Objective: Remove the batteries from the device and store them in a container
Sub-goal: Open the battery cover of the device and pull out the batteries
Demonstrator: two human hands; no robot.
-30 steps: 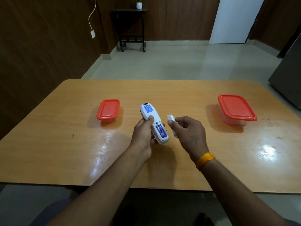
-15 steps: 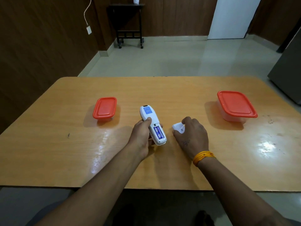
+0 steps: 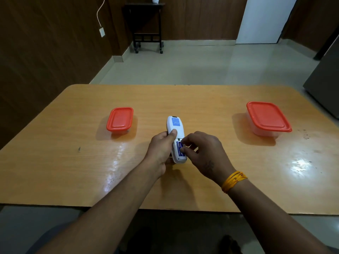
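Observation:
A white hand-held device point(image 3: 174, 125) with a blue label lies back side up in my left hand point(image 3: 161, 149), just above the wooden table point(image 3: 73, 162). My thumb presses on its back. Its battery bay is uncovered and blue batteries point(image 3: 179, 148) show inside. My right hand point(image 3: 203, 153) reaches in from the right, with index finger and thumb pinching at the batteries in the bay. The white battery cover is hidden from view. A small red-lidded container point(image 3: 120, 119) stands to the left and a larger one point(image 3: 267, 117) to the right, both with lids on.
The table's near edge runs just below my forearms. A yellow thread band point(image 3: 233, 180) circles my right wrist. Beyond the table lie open floor, a dark side table point(image 3: 146, 26) on castors and a white door point(image 3: 264, 19). A grey cabinet point(image 3: 324, 83) stands at far right.
My right hand set the white battery cover down on the table, then moved left to the open battery bay. My left hand has kept hold of the device.

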